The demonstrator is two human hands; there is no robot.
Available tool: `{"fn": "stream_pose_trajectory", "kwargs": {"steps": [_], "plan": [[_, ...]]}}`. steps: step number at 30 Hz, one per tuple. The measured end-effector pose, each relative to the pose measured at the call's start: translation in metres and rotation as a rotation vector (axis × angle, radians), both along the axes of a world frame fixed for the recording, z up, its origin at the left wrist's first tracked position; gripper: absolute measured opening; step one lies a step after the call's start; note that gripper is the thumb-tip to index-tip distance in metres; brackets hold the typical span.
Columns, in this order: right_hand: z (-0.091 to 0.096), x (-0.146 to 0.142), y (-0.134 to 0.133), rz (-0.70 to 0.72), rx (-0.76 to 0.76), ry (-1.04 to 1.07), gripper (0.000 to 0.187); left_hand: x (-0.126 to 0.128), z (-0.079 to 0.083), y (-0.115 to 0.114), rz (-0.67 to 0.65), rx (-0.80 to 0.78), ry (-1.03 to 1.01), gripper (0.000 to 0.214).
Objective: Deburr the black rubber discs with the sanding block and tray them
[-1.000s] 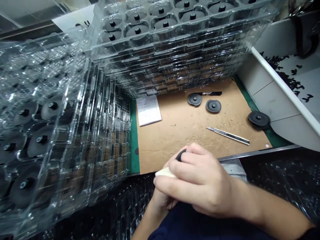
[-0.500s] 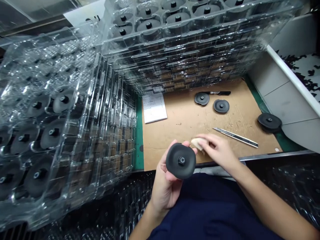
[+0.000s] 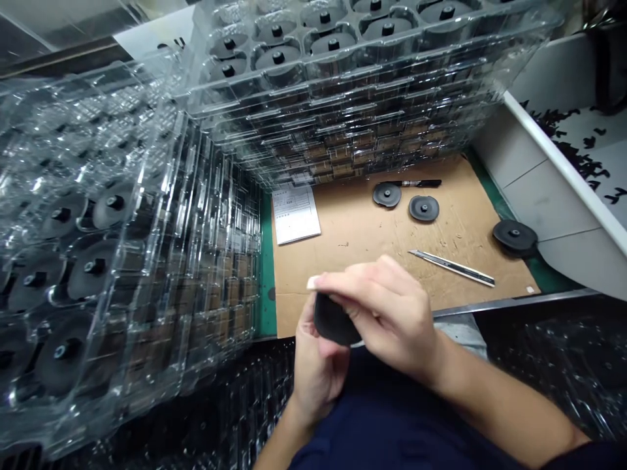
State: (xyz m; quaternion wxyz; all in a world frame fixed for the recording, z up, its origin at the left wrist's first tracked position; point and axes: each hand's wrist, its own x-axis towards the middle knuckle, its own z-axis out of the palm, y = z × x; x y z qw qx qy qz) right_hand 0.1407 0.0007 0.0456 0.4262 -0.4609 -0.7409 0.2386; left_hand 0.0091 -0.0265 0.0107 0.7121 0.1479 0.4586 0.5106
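Observation:
My left hand [image 3: 316, 365] grips a black rubber-like disc [image 3: 333, 323] by its edge, close in front of my body. Over the disc's upper side lies my right hand [image 3: 386, 313], fingers closed and pointing left. A small off-white pad [image 3: 312, 282] pokes out beyond my right fingertips at the disc's far rim; the rest of it is hidden, as is the disc's central stub. Two similar discs, one at the left [image 3: 386, 194] and one beside it [image 3: 424, 208], lie on the cardboard sheet [image 3: 353, 261]. A slim utility knife [image 3: 453, 267] rests nearer to me.
Clear plastic trays of black discs are stacked at the back [image 3: 343, 124] and on the left [image 3: 161, 261]. A black marker [image 3: 421, 183], a printed paper [image 3: 296, 215] and another black disc [image 3: 514, 236] lie around. To the right, a white-edged bin [image 3: 563, 170] holds small black scraps.
My right hand has moved left with the off-white pad, from beside the disc to over it, and now covers the disc's stub. The view has shifted slightly.

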Motion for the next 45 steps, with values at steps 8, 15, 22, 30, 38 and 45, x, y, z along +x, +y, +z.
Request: {"fn": "stream_pose_trajectory", "kwargs": {"steps": [8,15,22,30,38,45], "plan": [[-0.006,-0.001,-0.005,-0.046,-0.043,0.004,0.027,-0.001,-0.01,-0.015,0.166,0.187,0.085,0.066],[-0.009,0.024,-0.025,0.056,-0.482,0.057,0.02,-0.01,-0.005,-0.016,0.163,0.243,0.037,0.06],[-0.005,0.005,-0.016,-0.034,-0.086,0.086,0.033,-0.005,-0.012,-0.018,0.161,0.234,0.089,0.066],[-0.052,0.037,-0.015,0.061,-0.672,0.151,0.024,-0.017,-0.009,-0.013,0.092,0.169,-0.133,0.057],[-0.117,0.018,0.002,-0.188,-0.338,-0.118,0.027,-0.017,-0.011,-0.009,0.001,0.11,-0.426,0.054],[-0.109,0.036,-0.02,-0.158,-0.285,-0.083,0.024,-0.025,-0.026,-0.005,-0.128,0.193,-0.273,0.051]]}}
